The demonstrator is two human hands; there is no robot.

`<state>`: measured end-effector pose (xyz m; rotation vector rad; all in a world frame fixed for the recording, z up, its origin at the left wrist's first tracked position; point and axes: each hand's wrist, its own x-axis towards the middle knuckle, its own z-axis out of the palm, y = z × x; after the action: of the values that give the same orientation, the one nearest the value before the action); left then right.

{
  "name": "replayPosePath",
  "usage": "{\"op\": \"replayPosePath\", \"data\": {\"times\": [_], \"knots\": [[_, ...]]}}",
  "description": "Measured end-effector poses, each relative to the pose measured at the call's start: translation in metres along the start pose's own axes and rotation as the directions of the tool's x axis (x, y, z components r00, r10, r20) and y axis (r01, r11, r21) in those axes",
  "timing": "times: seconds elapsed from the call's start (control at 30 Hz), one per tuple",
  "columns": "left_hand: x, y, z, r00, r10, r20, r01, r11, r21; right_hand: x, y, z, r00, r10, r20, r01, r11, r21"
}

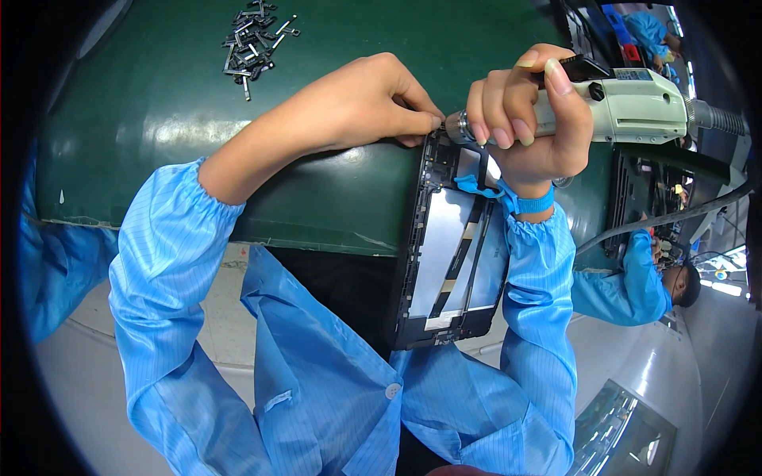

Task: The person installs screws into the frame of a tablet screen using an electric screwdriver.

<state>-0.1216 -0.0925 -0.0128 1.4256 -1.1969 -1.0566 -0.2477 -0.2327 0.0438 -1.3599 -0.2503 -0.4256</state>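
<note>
An opened tablet point(451, 254), with a black frame and silvery inner plates, lies partly on the bench and juts out over its near edge toward me. My left hand point(369, 103) pinches at the tablet's far left corner; whatever is between thumb and fingers is too small or hidden to make out. Wrapped in my right hand point(528, 115) is a pale electric screwdriver point(647, 109), held sideways, its metal nose beside my left fingertips. Its bit is hidden there. A blue wrist strap point(533, 205) circles my right wrist and hangs across the tablet.
Small black and silver parts point(255, 44) lie piled at the far left of the green bench point(159, 103). A dark cable point(675, 213) curves along the right. Another person in blue point(631, 285) sits at the right, and a blue sleeve point(63, 270) shows at the left edge.
</note>
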Motion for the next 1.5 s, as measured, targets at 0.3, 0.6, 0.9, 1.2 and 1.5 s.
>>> {"op": "replayPosePath", "data": {"times": [0.3,0.6,0.9,1.2,1.5], "knots": [[0.0,-0.005,0.004,0.996,0.081,-0.035,-0.081,0.997,0.011,-0.003,0.003,-0.002,1.0,0.006,0.017,-0.005,0.999,-0.044],[0.002,-0.003,0.003,0.997,0.074,-0.011,-0.074,0.997,0.001,0.001,-0.004,0.003,0.995,0.098,-0.008,-0.098,0.983,-0.152],[-0.005,0.006,-0.011,0.996,0.083,-0.034,-0.084,0.996,-0.007,0.016,-0.004,0.021,0.978,0.17,-0.12,-0.182,0.979,-0.095],[-0.007,0.015,0.005,0.985,0.17,-0.033,-0.169,0.985,0.026,-0.007,-0.008,0.026,0.959,0.128,-0.252,-0.146,0.988,-0.053],[-0.017,0.035,0.0,0.951,0.17,-0.258,-0.14,0.981,0.133,0.006,-0.009,0.03,0.953,0.121,-0.279,-0.14,0.989,-0.049]]}}
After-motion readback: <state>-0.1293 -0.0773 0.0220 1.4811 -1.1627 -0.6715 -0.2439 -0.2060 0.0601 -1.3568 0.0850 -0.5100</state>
